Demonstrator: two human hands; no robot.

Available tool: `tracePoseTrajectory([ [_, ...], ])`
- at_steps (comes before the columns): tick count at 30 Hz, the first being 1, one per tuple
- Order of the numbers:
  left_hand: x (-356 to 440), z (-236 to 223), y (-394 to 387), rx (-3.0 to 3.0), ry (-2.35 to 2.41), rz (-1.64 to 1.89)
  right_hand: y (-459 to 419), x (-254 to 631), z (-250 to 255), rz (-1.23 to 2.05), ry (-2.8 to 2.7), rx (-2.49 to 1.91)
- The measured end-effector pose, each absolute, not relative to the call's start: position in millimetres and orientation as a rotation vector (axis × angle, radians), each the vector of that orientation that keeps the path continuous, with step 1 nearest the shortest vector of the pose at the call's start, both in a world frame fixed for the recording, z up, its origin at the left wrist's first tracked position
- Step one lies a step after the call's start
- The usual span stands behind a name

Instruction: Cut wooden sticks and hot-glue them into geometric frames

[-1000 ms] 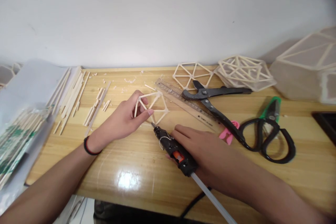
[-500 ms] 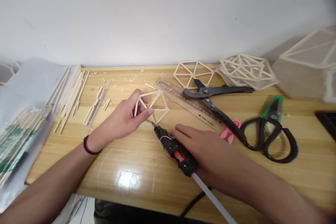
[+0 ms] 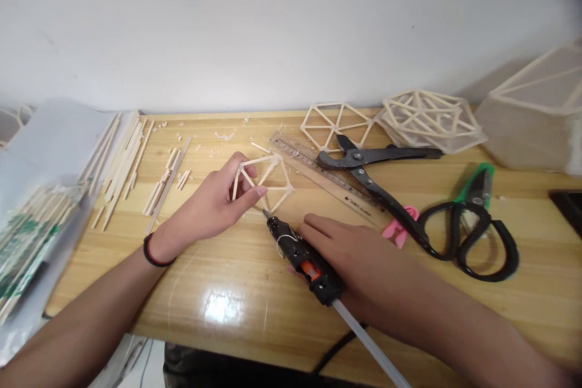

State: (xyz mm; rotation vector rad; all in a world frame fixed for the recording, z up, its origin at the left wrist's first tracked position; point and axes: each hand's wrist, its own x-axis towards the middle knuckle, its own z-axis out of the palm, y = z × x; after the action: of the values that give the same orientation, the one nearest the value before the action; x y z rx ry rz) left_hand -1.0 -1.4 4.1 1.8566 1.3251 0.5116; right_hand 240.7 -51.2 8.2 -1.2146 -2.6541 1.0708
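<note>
Head view: left hand [image 3: 227, 197] grips angular, pale wooden stick frame [image 3: 274, 160].

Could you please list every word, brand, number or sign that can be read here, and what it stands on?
No text is readable.
Clear plastic ruler: dark markings and lettering, too small and blurred.
Clear plastic bag of pale wooden sticks: green print, too blurred.
</note>
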Motion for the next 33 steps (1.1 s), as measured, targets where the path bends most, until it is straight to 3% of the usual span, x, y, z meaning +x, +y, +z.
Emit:
tracePoseTrajectory([
  [33, -0.6, 0.8, -0.2, 1.9, 1.313, 0.533, -53.7, 241.7, 3.2, 0.959, -2.658, -1.162],
])
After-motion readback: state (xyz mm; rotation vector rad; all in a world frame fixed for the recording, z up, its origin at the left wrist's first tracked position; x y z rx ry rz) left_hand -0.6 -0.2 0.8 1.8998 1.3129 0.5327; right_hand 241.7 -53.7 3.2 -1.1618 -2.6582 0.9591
